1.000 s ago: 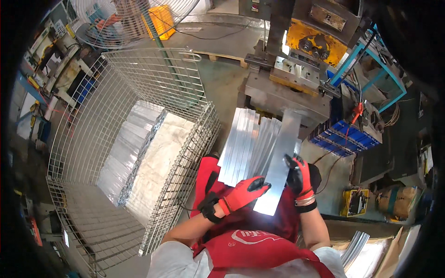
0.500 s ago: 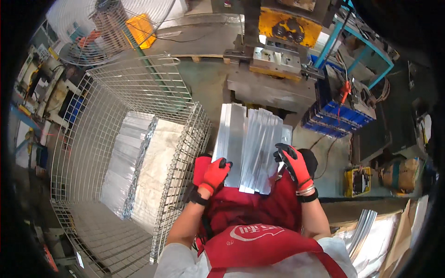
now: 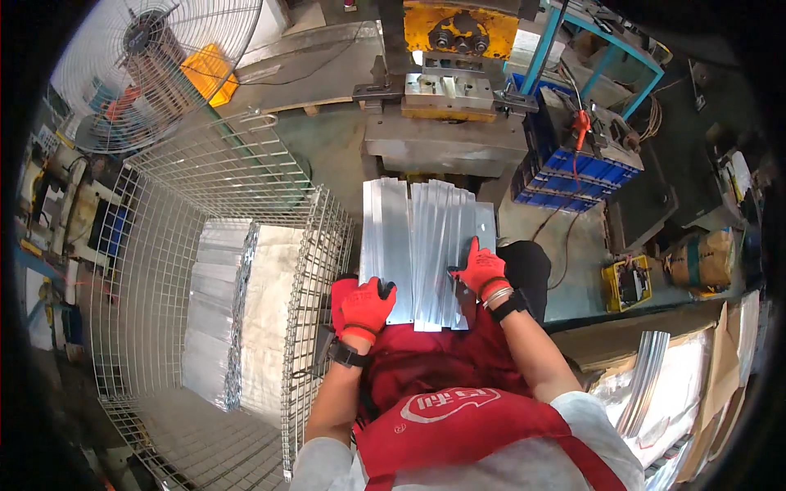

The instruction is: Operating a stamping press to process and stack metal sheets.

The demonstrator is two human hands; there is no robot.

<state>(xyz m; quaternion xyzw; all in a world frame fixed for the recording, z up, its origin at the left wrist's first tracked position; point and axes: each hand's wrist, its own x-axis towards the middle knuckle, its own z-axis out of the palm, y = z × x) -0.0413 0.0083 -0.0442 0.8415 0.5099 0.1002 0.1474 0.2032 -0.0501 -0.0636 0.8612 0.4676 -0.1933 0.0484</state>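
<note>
Both gloved hands now lower, left hand [image 3: 366,306], right hand [image 3: 481,270], gripping metal strips [image 3: 422,245]

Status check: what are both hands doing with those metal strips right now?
Left hand grips the near left corner of the metal strips. Right hand presses on top, right side. Wire basket close at left.

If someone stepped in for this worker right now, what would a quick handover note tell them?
Left hand: red glove, gripping the near left corner of the metal strips.
Right hand: red glove, pressed on the strips' right side.
The strips lie side by side across the lap, in front of the press machine.
Done: stacks of strips lie in the wire basket on the left.
Left: the lap bundle is outside the basket.
</note>
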